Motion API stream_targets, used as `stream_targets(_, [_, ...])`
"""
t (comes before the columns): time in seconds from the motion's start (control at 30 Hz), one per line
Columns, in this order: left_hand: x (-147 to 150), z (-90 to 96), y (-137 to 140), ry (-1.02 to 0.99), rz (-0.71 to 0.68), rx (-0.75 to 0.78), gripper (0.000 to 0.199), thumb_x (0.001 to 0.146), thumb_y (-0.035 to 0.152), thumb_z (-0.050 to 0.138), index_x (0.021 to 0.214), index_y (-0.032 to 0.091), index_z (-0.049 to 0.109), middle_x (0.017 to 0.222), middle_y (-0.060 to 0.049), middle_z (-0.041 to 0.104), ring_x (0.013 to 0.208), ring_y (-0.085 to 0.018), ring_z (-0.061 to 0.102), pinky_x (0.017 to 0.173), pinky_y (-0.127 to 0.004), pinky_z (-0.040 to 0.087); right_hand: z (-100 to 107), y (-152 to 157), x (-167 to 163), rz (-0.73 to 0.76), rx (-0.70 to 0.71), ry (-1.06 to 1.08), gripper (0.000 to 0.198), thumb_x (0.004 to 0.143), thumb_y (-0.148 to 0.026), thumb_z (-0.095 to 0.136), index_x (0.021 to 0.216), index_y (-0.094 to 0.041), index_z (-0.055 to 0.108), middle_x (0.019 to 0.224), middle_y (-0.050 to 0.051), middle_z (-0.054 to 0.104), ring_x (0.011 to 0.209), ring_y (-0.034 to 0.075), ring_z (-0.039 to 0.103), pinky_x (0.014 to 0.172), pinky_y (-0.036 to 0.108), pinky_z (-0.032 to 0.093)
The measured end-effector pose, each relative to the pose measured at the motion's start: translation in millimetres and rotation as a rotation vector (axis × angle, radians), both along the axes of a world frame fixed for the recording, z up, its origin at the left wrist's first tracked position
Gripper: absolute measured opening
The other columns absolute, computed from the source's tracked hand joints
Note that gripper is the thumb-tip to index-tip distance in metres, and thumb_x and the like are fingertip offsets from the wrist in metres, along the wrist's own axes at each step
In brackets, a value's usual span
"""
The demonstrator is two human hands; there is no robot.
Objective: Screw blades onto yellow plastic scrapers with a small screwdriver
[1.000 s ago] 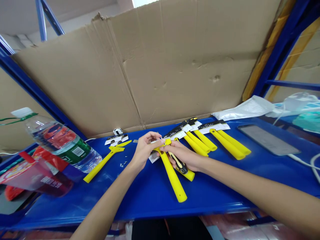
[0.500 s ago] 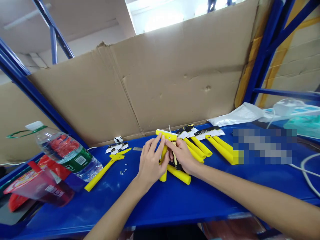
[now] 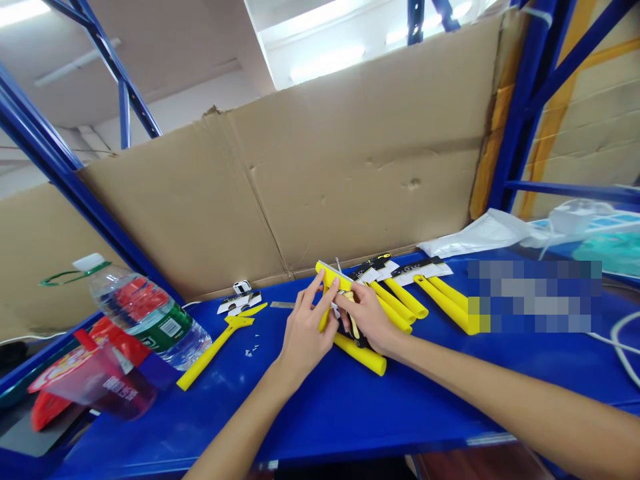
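A yellow scraper [image 3: 334, 277] with a metal strip along its wide head is gripped by my left hand [image 3: 309, 330], whose fingers wrap its neck. My right hand [image 3: 369, 319] meets it at the head and is closed around a screwdriver [image 3: 355, 328] with a yellow-and-black handle. The thin metal shaft seems to point up behind the head; its tip is not clearly visible. Below both hands a yellow handle [image 3: 361, 355] lies on the blue table. Small screws [image 3: 252, 351] are scattered to the left, beside another yellow scraper body [image 3: 213, 350].
Several yellow scrapers [image 3: 405, 299] with black-and-white blade covers lie to the right. At left are a water bottle [image 3: 165, 327] and a red drink cup [image 3: 117, 387]. White packaging [image 3: 475, 233] and a cable [image 3: 620, 347] occupy the right. A cardboard wall [image 3: 350, 153] stands behind.
The held scraper has tilted, its head now slanting down to the right and its handle more hidden by my left hand. Both hands keep their hold; the view has shifted slightly.
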State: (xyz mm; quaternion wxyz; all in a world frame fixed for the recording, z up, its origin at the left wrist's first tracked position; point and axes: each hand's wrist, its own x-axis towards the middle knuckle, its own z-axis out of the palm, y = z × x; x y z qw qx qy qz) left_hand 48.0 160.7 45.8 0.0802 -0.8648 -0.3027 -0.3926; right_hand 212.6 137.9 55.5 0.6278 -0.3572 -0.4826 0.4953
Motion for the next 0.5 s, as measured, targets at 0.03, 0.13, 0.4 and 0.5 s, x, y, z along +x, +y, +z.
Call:
stream_targets(0.03, [-0.9,-0.3,0.7,0.01,-0.007,0.006,0.069,0.102,0.01,0.058,0.167,0.031,0.051,0.177,-0.014,0.043,0.136,-0.029,0.063,0.103,-0.042,0.064,0.3,-0.1,0.2,-0.003,0.004,-0.006,0.04,0.084,-0.051,0.083,0.076,-0.023,0.055,0.049,-0.007,0.056,0.041,0.01,0.048,0.045,0.023,0.039])
stream_targets(0.13, [-3.2,-1.4,2.3,0.039,-0.026,0.029,0.072,0.104,0.009,0.054,0.171,0.033,0.044,0.18,-0.014,0.038,0.137,-0.028,0.064,0.101,-0.041,0.065,-0.5,0.6,0.7,-0.016,0.02,-0.03,0.04,0.084,-0.05,0.084,0.076,-0.023,0.055,0.051,-0.007,0.056,0.042,0.01,0.048,0.044,0.023,0.038])
stream_targets(0.4, [-5.0,-5.0,6.0,0.055,-0.08,0.009,0.075,0.104,0.007,0.05,0.174,0.031,0.037,0.182,-0.017,0.03,0.143,-0.031,0.064,0.109,-0.048,0.064,-5.2,3.3,1.6,-0.051,0.042,-0.081,0.045,0.084,-0.057,0.085,0.076,-0.023,0.057,0.052,-0.005,0.055,0.042,0.011,0.047,0.044,0.024,0.036])
stream_targets(0.5, [-6.1,-7.1,6.6,0.03,-0.123,-0.043,0.076,0.105,0.006,0.047,0.175,0.032,0.036,0.184,-0.017,0.025,0.154,-0.031,0.056,0.11,-0.045,0.063,-5.1,3.1,1.7,-0.064,0.042,-0.077,0.047,0.082,-0.061,0.087,0.078,-0.023,0.059,0.051,-0.005,0.054,0.041,0.011,0.045,0.043,0.025,0.035])
